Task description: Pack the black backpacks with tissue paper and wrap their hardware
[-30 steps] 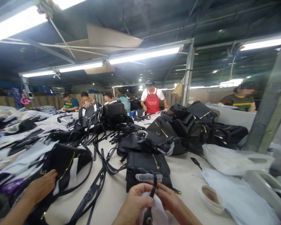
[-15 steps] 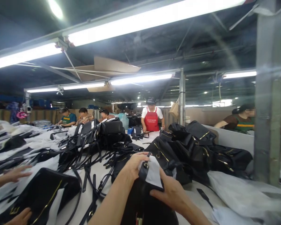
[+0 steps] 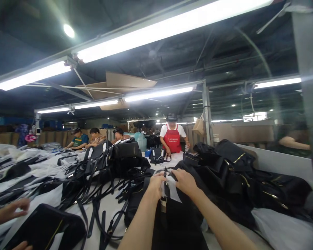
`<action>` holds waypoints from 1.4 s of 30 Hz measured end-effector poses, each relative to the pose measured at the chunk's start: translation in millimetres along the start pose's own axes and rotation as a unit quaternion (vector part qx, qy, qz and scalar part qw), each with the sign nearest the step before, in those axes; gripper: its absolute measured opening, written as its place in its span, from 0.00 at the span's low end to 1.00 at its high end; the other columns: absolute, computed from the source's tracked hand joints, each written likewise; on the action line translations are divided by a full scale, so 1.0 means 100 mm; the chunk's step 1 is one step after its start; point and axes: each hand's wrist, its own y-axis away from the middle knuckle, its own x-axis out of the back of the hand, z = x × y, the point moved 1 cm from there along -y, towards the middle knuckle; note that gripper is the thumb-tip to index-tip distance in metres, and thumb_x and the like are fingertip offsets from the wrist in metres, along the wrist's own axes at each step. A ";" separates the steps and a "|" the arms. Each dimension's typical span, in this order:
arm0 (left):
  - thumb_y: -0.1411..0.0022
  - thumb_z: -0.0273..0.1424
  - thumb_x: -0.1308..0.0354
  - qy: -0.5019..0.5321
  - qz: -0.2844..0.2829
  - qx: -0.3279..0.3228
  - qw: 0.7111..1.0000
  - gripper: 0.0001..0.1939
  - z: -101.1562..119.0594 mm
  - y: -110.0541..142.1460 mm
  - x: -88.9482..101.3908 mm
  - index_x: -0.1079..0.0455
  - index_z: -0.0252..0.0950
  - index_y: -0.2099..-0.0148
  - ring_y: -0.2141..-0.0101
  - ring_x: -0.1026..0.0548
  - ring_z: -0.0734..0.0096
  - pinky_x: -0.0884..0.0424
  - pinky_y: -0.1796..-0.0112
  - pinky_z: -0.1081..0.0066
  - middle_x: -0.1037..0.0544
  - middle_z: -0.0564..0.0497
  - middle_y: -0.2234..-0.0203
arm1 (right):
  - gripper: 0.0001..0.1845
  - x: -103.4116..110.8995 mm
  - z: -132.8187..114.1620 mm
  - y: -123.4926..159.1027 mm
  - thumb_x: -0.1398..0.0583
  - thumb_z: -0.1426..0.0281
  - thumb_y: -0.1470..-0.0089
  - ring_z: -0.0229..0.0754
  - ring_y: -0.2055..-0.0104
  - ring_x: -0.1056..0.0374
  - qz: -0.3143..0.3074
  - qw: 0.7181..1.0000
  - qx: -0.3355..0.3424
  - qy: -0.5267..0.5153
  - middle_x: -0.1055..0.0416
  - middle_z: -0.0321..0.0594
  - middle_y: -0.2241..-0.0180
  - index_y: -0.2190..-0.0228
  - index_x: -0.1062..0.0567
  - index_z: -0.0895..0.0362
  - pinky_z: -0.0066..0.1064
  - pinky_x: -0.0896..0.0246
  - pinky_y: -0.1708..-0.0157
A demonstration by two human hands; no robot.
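Bent fingers of the left hand (image 3: 155, 184) close on the white strip (image 3: 173, 191) at the far end of a black bag (image 3: 181, 227), thumb laid along its left side. The right hand (image 3: 187, 182) curls over the same far end, its fingertips at the strip's right side; whether they are shut on it or only resting there cannot be told. This bag lies near, between the two forearms, with a gold-coloured clasp (image 3: 163, 205) on it, just nearer than the left hand. To the near left, a co-worker's hand (image 3: 14, 211) hovers beside another black bag (image 3: 32, 227) with a gold zip, and part of a second hand shows at the near edge. Black straps (image 3: 103, 222) straggle over the pale table (image 3: 95, 239) between the two bags. On the right is a heap of black bags (image 3: 228, 184) with gold zips, and nearer, white wrapping (image 3: 284, 227). On the far side stands a person in a red apron (image 3: 172, 139).
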 end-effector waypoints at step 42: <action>0.63 0.18 0.38 0.013 -0.111 -0.125 0.986 0.36 -0.16 0.45 0.23 0.34 0.37 0.47 0.63 0.25 0.66 0.31 0.64 0.72 0.25 0.46 0.53 | 0.13 0.06 -0.02 0.20 0.38 0.58 0.50 0.33 0.78 0.35 -0.088 0.723 -0.249 -0.638 0.31 0.33 0.77 0.72 0.31 0.55 0.24 0.38 0.76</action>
